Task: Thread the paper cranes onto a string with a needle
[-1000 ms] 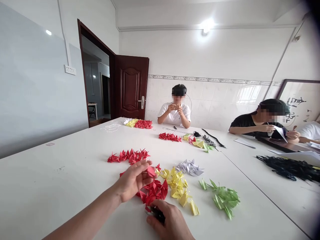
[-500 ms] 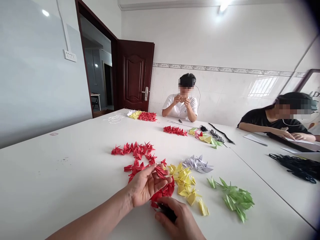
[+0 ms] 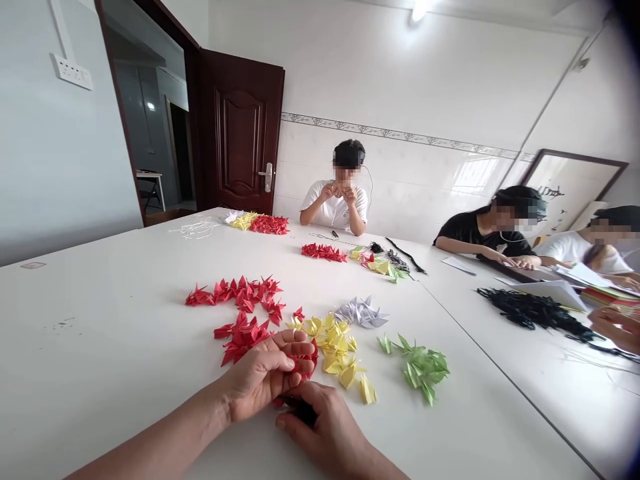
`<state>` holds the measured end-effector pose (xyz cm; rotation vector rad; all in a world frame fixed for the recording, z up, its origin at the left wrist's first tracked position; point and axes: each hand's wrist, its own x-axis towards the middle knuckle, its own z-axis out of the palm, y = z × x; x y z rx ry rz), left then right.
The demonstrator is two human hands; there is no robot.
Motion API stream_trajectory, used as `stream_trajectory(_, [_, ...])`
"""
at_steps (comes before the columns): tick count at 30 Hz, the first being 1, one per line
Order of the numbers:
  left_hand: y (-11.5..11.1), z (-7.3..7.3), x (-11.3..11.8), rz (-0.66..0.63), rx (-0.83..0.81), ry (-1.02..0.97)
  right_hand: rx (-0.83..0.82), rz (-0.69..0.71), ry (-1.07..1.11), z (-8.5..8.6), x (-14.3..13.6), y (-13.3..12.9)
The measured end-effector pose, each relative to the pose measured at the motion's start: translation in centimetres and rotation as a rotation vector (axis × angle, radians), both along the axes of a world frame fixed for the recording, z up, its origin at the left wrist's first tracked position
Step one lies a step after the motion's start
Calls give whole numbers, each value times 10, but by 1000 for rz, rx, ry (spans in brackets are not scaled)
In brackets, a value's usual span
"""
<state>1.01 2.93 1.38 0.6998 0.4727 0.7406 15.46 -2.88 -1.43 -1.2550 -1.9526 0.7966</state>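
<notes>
My left hand is palm up with its fingers curled, above the near end of the red folded paper cranes. Red paper shows between its fingers, but I cannot tell whether it is held or lies behind. Just below it, my right hand closes round a small black tool, whose tip points at the left hand's lower fingers; its kind is mostly hidden. Yellow paper cranes lie right of the red ones. Pale lilac cranes and green cranes are farther right.
More red cranes and mixed ones lie at mid-table. Black cords are bundled on the right. A person in white sits opposite; others work at the right. A dark red door stands ajar behind.
My view has turned right, bringing another person into sight. My left fingers have curled in, and the red crane seen at their tips is no longer distinct. The right hand still grips the black tool.
</notes>
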Motion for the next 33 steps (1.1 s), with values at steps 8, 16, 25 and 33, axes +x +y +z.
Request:
stream_trajectory(8, [1, 1, 0, -44, 16, -3, 30, 3, -6, -3, 0, 2])
stream_trajectory(16, [0, 0, -2, 8, -12, -11, -1, 25, 36, -2, 0, 2])
stream_trajectory(25, [2, 1, -2, 114, 1, -10, -15, 25, -1, -4, 1, 3])
stream_trajectory(33, [3, 2, 0, 101, -31, 7, -15, 36, 15, -7, 0, 7])
